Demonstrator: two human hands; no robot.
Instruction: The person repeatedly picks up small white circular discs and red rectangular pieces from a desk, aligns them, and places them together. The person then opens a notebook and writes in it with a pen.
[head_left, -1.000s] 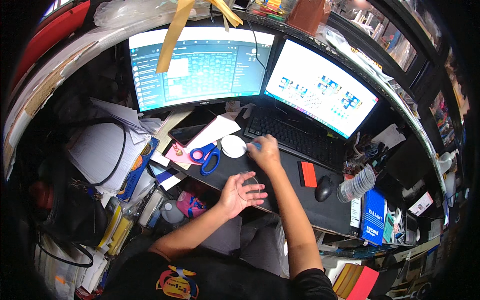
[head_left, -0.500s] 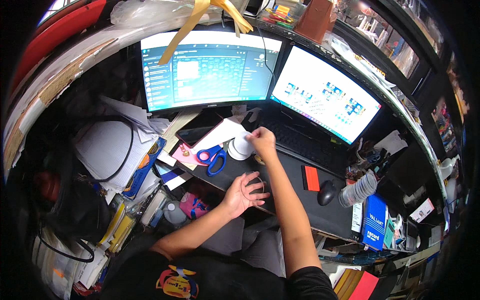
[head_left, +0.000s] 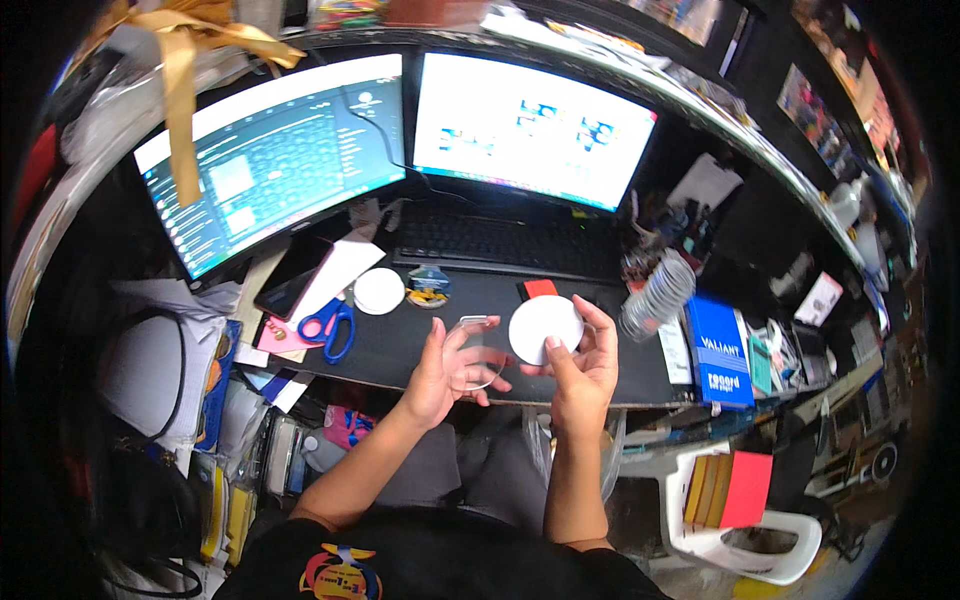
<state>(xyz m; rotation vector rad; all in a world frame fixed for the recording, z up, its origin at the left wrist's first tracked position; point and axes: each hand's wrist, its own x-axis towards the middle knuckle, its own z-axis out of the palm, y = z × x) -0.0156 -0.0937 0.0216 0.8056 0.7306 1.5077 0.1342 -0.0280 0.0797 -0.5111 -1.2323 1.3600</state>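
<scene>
In front of the desk, my left hand [head_left: 430, 388] holds a clear round plastic piece [head_left: 484, 368] with a small tab at its top, its thumb and fingers around the rim. Beside it, my right hand [head_left: 588, 375] pinches a flat white disc [head_left: 540, 328], the thumb lying on its face. The two pieces are apart. More white discs [head_left: 379, 291] lie on the desk, and a round printed piece [head_left: 429, 287] rests to their right. Blue-handled scissors [head_left: 342, 332] sit at the left, next to a pink paper [head_left: 283, 338] and a phone [head_left: 296, 280].
Behind the hands stand a keyboard [head_left: 500, 243] and two lit monitors [head_left: 290, 160]. A red and black item [head_left: 539, 289] shows past the white disc. To the right are stacked clear round plastic pieces [head_left: 660, 292] and a blue record book [head_left: 718, 350]. A white chair [head_left: 790, 550] holds red-covered books.
My right hand has brought a white disc from the desk toward me, beside my left hand, which keeps the clear piece. The view has swung to the right.
</scene>
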